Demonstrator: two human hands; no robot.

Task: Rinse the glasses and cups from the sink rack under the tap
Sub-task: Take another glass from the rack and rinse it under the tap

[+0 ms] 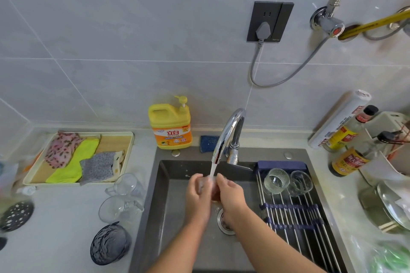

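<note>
Water runs from the chrome tap (228,133) into the dark sink (164,195). Under the stream my left hand (197,195) and my right hand (230,197) both hold a small clear glass (210,186), which is mostly hidden between them. Two clear glasses stand on the roll-up sink rack (292,217) at the right: a ribbed one (276,180) and a plain one (300,183). On the counter left of the sink lie two clear handled cups (125,185) (118,207) and a dark blue glass bowl (109,244).
A yellow dish soap bottle (170,124) and a blue sponge (208,143) sit behind the sink. A tray with cloths (82,157) is at the left. Sauce bottles (348,153), a pot with lid (386,208) and a utensil holder crowd the right counter.
</note>
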